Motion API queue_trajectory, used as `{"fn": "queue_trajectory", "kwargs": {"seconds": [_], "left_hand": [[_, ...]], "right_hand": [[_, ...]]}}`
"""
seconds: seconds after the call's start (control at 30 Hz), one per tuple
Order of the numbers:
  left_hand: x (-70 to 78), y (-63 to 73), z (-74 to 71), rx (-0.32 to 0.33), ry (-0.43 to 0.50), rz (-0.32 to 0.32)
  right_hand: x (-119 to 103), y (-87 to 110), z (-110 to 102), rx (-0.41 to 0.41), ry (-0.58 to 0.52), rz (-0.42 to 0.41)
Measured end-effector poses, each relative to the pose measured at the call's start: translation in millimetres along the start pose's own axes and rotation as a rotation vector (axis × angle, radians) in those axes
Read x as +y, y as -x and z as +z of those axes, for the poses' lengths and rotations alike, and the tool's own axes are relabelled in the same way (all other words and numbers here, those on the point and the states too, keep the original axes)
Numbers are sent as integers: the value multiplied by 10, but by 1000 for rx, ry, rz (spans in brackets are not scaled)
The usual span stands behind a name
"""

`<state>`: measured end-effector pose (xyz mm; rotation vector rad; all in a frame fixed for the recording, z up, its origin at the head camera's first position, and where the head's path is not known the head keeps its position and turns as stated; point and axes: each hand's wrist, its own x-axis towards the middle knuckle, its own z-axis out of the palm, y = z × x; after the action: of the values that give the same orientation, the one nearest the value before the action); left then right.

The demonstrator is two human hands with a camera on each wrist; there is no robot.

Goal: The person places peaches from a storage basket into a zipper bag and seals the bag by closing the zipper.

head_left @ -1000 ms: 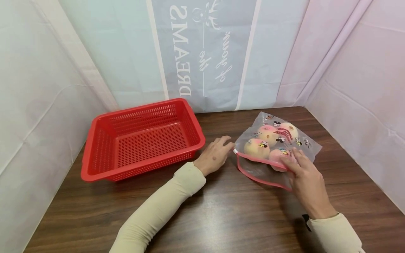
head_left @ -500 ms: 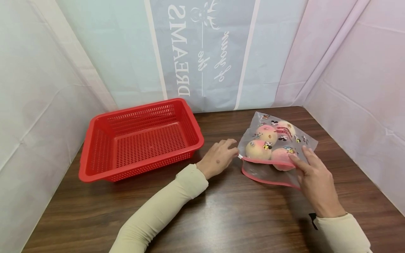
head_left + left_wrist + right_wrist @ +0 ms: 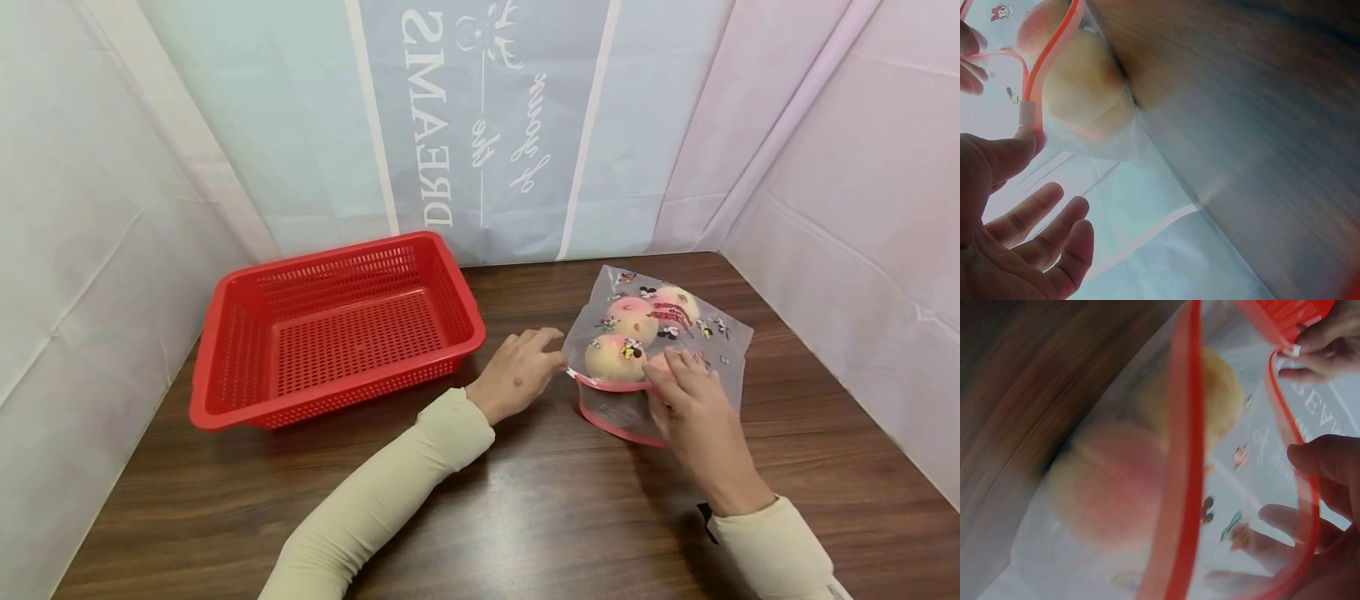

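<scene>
A clear zip bag (image 3: 720, 354) with cartoon prints and a red zip edge lies on the right of the table. Several peaches (image 3: 615, 360) are inside, and its mouth gapes toward the near side. At the mouth's left corner, by the white slider (image 3: 1027, 114), my left hand (image 3: 517, 375) pinches the bag between thumb and forefinger; its other fingers are spread. My right hand (image 3: 705, 429) holds the upper rim of the mouth, thumb over the red edge and fingers behind the plastic. It partly covers the front right peach in the head view.
A red plastic basket (image 3: 330, 403) with slotted walls stands on the left of the brown wooden table (image 3: 525, 517). White cloth walls (image 3: 877, 208) close in both sides. A printed curtain (image 3: 495, 217) hangs at the back.
The right hand first shifts a little right, then moves left along the bag's rim, over the front right peach. The left hand moves slightly right with the slider corner, then stays there.
</scene>
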<state>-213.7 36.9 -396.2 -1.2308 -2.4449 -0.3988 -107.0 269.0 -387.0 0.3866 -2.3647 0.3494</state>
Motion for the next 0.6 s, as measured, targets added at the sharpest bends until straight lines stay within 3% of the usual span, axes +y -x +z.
{"fn": "queue_trajectory", "kwargs": {"seconds": [0.27, 0.6], "left_hand": [[4, 3, 1, 2, -7, -19], [-6, 16, 14, 19, 23, -37]], "right_hand": [[-104, -84, 142, 4, 20, -115], [-252, -202, 372, -52, 20, -154]]}}
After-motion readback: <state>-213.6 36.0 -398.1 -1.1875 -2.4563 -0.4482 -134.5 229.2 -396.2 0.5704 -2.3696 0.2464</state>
